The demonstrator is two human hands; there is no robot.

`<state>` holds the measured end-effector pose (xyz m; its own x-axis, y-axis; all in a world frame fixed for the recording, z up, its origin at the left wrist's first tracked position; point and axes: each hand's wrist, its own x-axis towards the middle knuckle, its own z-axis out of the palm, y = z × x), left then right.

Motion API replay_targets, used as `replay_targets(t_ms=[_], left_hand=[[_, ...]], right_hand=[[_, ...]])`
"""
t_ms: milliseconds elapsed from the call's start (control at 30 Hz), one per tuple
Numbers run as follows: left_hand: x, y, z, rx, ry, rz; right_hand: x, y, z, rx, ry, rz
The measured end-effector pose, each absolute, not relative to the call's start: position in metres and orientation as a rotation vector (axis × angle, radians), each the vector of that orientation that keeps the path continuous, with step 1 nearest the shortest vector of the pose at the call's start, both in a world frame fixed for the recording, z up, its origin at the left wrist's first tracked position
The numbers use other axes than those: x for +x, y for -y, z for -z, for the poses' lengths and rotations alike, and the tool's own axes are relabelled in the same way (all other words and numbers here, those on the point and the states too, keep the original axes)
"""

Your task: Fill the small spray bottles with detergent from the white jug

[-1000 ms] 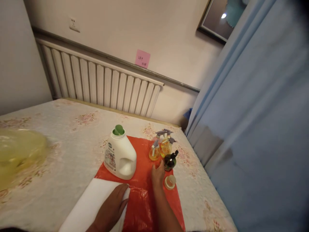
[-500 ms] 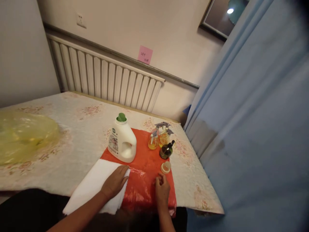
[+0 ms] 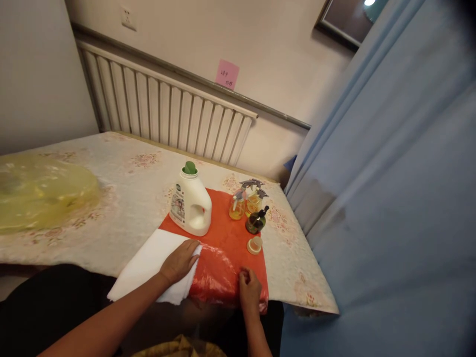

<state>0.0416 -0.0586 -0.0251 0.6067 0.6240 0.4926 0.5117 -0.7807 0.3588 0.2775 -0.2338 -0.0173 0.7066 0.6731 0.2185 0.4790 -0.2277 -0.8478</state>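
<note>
Two hands work at the near edge of the table point(image 3: 122, 198), on a red plastic sheet point(image 3: 223, 233) that lies over the flowered cloth. The left hand point(image 3: 179, 260) lies flat, fingers together, pressing a white towel point(image 3: 148, 263) where its corner overlaps the sheet. The right hand point(image 3: 249, 292) is closed in a pinch on the sheet's near edge, which hangs crumpled over the table's rim. A second ago that hand was further in, beside the dark green bottle point(image 3: 256, 223); it has since drawn back to the edge, past the small round cap point(image 3: 255, 245), and taken hold of the plastic, while the left hand has stayed on the towel. My reading is that the handling has shifted from the bottles to the sheet itself. Upright on the sheet's far half stand a white detergent jug point(image 3: 191, 203) with a green cap and two yellow spray bottles point(image 3: 243, 203), close together. A yellow plastic bag point(image 3: 40, 191) lies well apart to the left
</note>
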Motion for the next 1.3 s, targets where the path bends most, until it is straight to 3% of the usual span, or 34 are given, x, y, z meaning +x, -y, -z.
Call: replay_targets(t_ms=[1300], left_hand=[[0.042, 0.051, 0.032, 2.59, -0.962, -0.846]], right_hand=[[0.278, 0.232, 0.032, -1.884, 0.944, -0.232]])
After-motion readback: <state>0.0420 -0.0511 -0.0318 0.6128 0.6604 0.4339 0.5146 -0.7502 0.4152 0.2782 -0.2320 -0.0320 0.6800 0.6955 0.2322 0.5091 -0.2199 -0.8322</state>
